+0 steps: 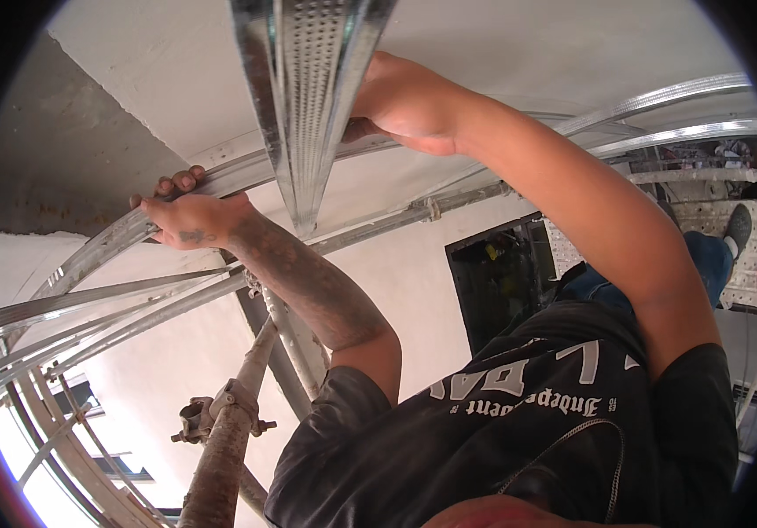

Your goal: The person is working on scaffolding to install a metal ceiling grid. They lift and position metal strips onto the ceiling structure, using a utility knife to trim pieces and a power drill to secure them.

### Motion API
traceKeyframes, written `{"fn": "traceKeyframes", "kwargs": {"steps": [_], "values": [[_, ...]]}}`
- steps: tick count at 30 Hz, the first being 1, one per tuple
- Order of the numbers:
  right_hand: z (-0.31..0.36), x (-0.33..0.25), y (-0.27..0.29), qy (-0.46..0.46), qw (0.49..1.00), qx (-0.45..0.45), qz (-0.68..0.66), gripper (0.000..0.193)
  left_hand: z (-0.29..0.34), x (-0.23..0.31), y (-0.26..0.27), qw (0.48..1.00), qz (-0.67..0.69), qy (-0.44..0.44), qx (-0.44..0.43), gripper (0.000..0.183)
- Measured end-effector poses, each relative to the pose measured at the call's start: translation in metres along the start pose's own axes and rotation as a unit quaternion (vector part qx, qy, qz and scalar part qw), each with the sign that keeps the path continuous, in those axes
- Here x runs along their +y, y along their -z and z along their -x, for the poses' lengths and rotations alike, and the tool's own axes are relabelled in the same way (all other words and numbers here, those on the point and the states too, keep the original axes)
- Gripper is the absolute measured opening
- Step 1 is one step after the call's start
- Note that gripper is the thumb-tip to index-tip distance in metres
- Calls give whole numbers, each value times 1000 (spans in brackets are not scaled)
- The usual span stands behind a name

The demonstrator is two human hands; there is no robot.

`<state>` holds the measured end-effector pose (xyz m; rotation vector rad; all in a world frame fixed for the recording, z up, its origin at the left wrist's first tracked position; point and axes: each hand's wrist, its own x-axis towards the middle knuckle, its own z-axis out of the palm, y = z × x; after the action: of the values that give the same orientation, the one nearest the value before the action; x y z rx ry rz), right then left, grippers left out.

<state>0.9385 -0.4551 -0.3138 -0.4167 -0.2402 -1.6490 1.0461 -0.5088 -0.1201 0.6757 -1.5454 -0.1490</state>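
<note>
From the head view, my left hand (pixel 187 218) is closed over the curved metal track (pixel 88 255), fingers (pixel 176 183) curled across its upper edge, thumb side beneath. My right hand (pixel 405 101) presses against the perforated steel channel (pixel 308 88), which runs overhead between both hands, just beside the right palm; how far those fingers wrap it I cannot tell. A scaffold pole (pixel 224 449) with a clamp (pixel 220 409) stands under my left forearm.

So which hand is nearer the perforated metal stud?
Right. The right hand touches the perforated metal stud; the left hand grips a curved metal track, apart from it.
</note>
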Motion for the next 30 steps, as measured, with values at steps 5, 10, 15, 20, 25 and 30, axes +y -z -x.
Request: {"fn": "traceKeyframes", "kwargs": {"steps": [5,10,15,20,25,30], "values": [[-7,-15,-11,-29,995,-12,96,25,2,7,-8,1000,-17,10,16,22],[-16,-12,-11,-82,990,-39,108,21,7,6,-4,1000,-23,14,5,23],[-21,-9,-6,-107,981,-97,130,24,8,6,-6,1000,-7,14,19,21],[-37,7,9,-36,947,-152,280,29,5,8,-2,999,-22,20,17,27],[-49,29,31,53,849,-156,503,44,10,5,-7,999,-22,29,29,29],[-41,40,22,98,827,-109,544,37,5,9,-3,1000,-17,20,15,28]]}}
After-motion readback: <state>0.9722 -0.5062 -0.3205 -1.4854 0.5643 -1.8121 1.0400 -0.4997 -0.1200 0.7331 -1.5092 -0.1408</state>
